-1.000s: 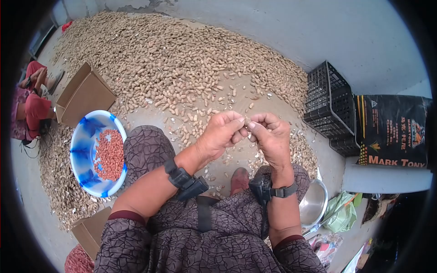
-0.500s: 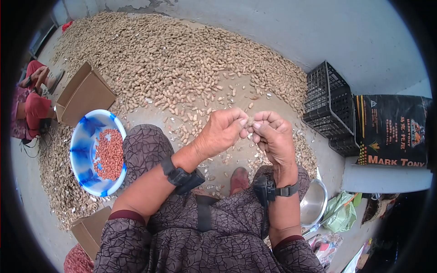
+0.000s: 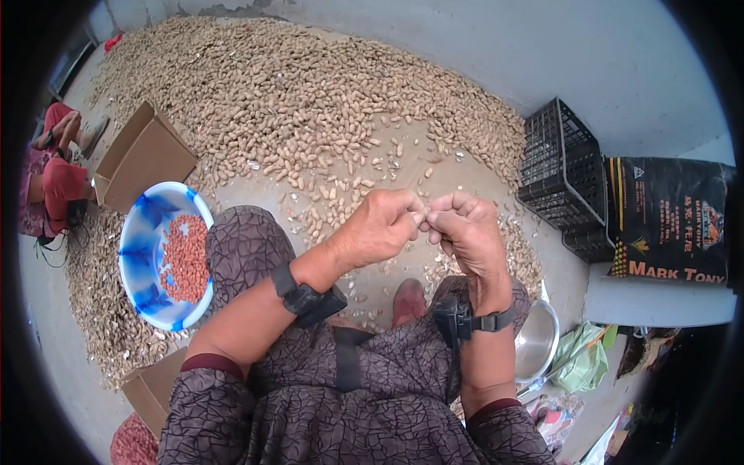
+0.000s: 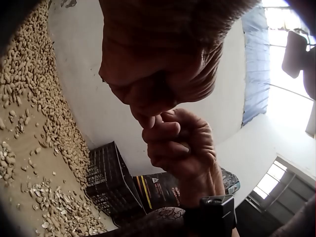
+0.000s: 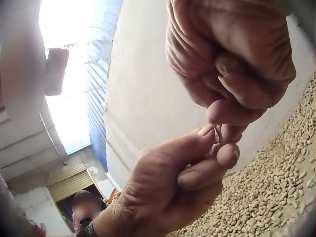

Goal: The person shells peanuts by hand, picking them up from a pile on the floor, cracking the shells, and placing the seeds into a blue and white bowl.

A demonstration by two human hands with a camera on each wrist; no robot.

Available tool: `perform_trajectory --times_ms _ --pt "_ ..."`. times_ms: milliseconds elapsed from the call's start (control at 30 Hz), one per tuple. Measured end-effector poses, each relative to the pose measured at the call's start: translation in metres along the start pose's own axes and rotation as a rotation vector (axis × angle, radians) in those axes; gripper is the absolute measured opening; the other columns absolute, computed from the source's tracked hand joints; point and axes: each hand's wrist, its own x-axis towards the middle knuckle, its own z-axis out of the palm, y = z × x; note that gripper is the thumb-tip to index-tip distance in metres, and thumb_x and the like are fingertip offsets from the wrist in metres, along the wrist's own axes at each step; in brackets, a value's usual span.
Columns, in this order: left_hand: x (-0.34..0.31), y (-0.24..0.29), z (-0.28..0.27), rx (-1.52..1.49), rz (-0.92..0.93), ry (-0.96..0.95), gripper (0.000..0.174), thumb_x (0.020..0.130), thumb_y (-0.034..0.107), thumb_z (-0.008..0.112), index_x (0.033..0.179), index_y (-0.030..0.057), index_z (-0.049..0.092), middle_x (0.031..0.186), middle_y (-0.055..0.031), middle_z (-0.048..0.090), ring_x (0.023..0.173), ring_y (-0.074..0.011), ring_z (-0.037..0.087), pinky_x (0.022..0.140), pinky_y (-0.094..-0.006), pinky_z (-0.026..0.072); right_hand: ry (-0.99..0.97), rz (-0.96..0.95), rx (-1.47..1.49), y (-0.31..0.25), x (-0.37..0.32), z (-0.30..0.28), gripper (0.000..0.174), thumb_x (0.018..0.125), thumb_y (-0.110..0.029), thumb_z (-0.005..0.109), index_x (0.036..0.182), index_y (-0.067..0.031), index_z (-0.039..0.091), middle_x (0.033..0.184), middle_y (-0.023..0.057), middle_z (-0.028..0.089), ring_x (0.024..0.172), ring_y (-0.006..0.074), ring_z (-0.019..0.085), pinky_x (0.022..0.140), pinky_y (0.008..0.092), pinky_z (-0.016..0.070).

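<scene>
In front of the knees, both hands meet fingertip to fingertip in the head view. A small peanut (image 3: 425, 215) is pinched between them, mostly hidden by the fingers. My left hand (image 3: 381, 225) holds it from the left with thumb and index finger, back of the hand turned up. From the other side my right hand (image 3: 471, 232) pinches it, its other fingers curled under. The right wrist view shows the thumb and fingers of the left hand (image 5: 170, 173) touching those of the right. Beyond the hands, unshelled peanuts (image 3: 310, 101) lie in a broad heap.
A blue-and-white basin (image 3: 139, 256) with shelled red peanuts (image 3: 184, 260) stands by the left knee. Near it are a cardboard box (image 3: 151, 163) and a seated person (image 3: 58, 178). At right are black crates (image 3: 562, 167), a black sack (image 3: 670, 217) and a metal bowl (image 3: 536, 341).
The left hand has rolled over so that more of its back shows. Fingertips stay together, and the peanut, plainer to see before, is now mostly covered.
</scene>
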Motion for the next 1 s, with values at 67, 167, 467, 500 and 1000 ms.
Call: perform_trajectory --times_ms 67,167,467,500,1000 --pt "-0.001 -0.002 0.002 -0.013 -0.012 0.006 0.010 0.077 0.006 0.051 0.077 -0.0022 0.056 0.059 -0.0050 0.055 0.053 -0.0095 0.050 0.047 -0.0258 0.0405 0.003 0.011 -0.018 0.002 0.001 0.001 0.010 0.072 -0.004 0.056 0.079 0.0022 0.057 0.065 0.0080 0.061 0.050 0.0053 0.053 0.036 0.0139 0.0335" --pt "-0.001 -0.002 0.002 0.158 -0.031 0.023 0.011 0.077 0.007 0.052 0.073 -0.0022 0.054 0.056 -0.0052 0.054 0.052 -0.0102 0.050 0.047 -0.0266 0.0398 0.045 0.038 -0.026 0.008 0.004 0.001 0.009 0.071 -0.003 0.055 0.078 0.0027 0.057 0.065 0.0081 0.061 0.050 0.0058 0.053 0.036 0.0144 0.0345" --pt "-0.002 -0.004 0.007 -0.135 0.036 0.058 0.012 0.085 0.009 0.045 0.081 -0.0005 0.052 0.068 -0.0027 0.056 0.057 -0.0075 0.051 0.052 -0.0222 0.0430 -0.064 0.073 0.178 -0.003 0.003 0.000 0.007 0.073 -0.002 0.055 0.078 0.0020 0.055 0.064 0.0074 0.060 0.048 0.0055 0.052 0.036 0.0134 0.0344" --pt "-0.004 -0.001 0.006 -0.126 0.026 0.050 0.013 0.085 0.009 0.045 0.080 -0.0005 0.052 0.068 -0.0025 0.056 0.058 -0.0074 0.051 0.052 -0.0221 0.0427 -0.069 0.076 0.179 -0.003 0.003 -0.001 0.006 0.072 -0.002 0.056 0.077 0.0016 0.055 0.064 0.0073 0.059 0.047 0.0055 0.052 0.036 0.0134 0.0341" --pt "-0.003 -0.015 0.014 -0.072 -0.053 0.015 0.013 0.085 0.011 0.046 0.081 -0.0008 0.051 0.068 -0.0018 0.055 0.059 -0.0069 0.051 0.052 -0.0221 0.0418 0.022 0.118 0.146 0.006 0.006 -0.001 0.002 0.067 -0.002 0.053 0.066 -0.0013 0.054 0.055 0.0062 0.056 0.040 0.0056 0.046 0.033 0.0162 0.0310"
